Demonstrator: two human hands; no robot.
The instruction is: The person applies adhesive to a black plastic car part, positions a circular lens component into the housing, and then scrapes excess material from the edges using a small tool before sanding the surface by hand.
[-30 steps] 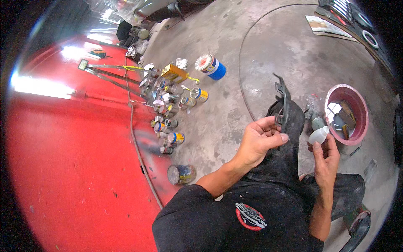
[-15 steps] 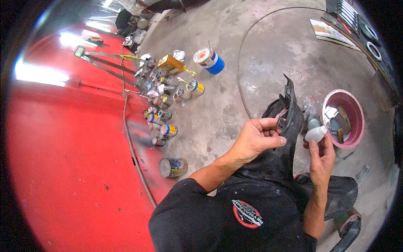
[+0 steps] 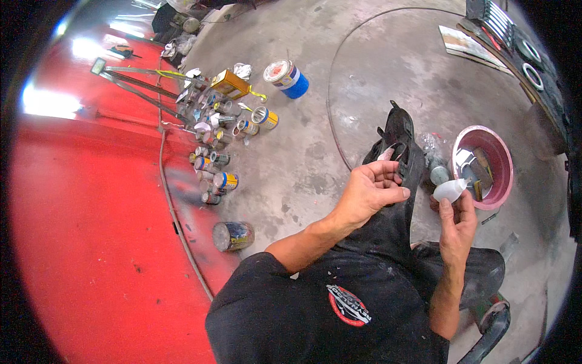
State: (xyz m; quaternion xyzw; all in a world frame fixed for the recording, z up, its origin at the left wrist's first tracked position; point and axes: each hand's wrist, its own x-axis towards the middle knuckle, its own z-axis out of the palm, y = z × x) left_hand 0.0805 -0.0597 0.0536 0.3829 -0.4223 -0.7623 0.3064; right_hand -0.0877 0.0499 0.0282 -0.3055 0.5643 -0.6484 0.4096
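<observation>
My left hand is closed on a black plastic part, narrow and pointed at its far end, with clips or slots along it. The part stands over my lap, and its lower end is hard to tell from my dark trousers. In my right hand, between thumb and fingers, is a small white squeeze bottle, tilted with its narrow tip toward the upper right. The bottle is a short way right of the black part, not touching it.
A pink basin holding tools stands just beyond my right hand, with a clear plastic bag beside it. Several paint cans crowd the floor at left, near a red panel. A blue-and-white bucket stands farther off. A hose curves across the floor.
The black part has turned in my left hand, so its broader side now shows. The bottle stays in my right hand, slightly more tipped to the right. The whole view has shifted a little.
</observation>
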